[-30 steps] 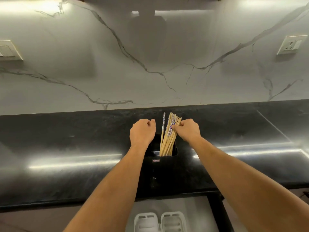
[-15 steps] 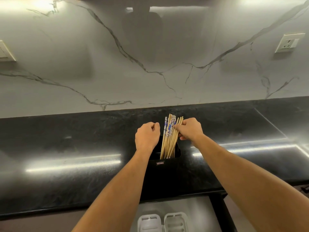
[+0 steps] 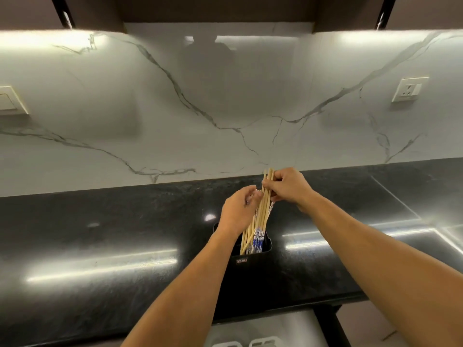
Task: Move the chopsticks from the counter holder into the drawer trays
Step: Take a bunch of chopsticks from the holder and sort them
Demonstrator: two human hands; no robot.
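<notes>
Chopsticks (image 3: 261, 221) risen from holder (image 3: 250, 271); right grip (image 3: 288, 187) pinches tops, left grip (image 3: 238, 211) clasps shafts.

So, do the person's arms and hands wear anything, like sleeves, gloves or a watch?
No. Both forearms are bare up to the picture's edge, with no sleeve in view. The left hand and the right hand have no gloves, and no watch or band shows at either wrist.

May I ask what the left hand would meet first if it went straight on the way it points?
Most likely the chopsticks: the left hand points up and right at the bundle, which the right hand grips near the top. Whether its fingertips already touch them is unclear.
</notes>
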